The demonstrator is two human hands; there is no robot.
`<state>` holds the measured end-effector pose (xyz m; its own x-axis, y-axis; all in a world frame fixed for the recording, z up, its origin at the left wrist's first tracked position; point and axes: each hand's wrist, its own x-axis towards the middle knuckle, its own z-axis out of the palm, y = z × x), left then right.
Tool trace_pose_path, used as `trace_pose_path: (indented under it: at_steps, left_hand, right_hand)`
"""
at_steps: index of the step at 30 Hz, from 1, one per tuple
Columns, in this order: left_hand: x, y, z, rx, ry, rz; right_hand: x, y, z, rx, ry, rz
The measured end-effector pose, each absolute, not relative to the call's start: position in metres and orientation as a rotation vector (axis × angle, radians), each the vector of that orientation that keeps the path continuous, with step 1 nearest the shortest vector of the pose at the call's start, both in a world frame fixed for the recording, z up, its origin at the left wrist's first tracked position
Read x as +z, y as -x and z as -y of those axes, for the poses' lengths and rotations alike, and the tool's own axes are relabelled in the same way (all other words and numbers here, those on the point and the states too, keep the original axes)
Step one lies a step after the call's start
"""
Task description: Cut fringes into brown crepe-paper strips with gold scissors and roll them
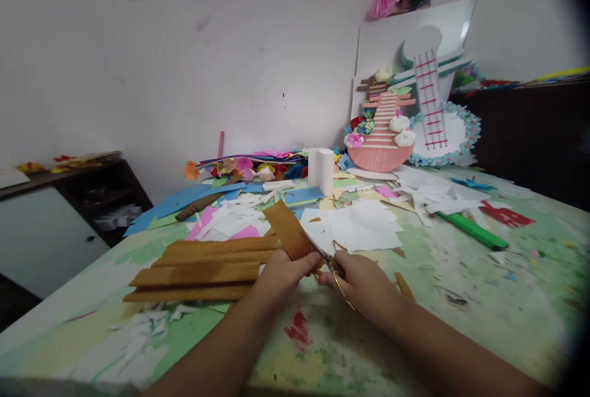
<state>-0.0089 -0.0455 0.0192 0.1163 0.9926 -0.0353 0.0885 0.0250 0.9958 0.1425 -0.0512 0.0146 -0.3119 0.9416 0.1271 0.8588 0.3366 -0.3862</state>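
Note:
Near the middle of the table, my left hand (282, 277) is closed on a strip of brown crepe paper (286, 228), thumb on top. The strip stands up and slants to the upper left. My right hand (362, 283) is wrapped round a pair of scissors (328, 255) with a gold-coloured handle. Its blades point up and left and lie along the strip's right edge. Whether the blades are apart is hard to see. Just left of my left hand, a larger folded sheet of brown crepe paper (198, 268) lies on the table. Small brown scraps (404, 286) lie near my right hand.
White sheets (354, 225) lie just beyond my hands, with a white roll (321, 171) standing behind. A green stick-like piece (474, 231) is at the right. Pink (385, 133) and white (431, 102) paper-craft instruments stand at the back. Paper scraps (133, 335) lie front left.

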Motion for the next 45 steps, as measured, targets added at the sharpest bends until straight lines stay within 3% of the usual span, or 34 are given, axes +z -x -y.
trace_pose_path:
  at_steps: [45]
  left_hand:
    - [0.018,0.005,0.051,1.129,-1.204,-1.068]
  right_hand:
    - [0.016,-0.144,0.056,0.315,1.563,2.240]
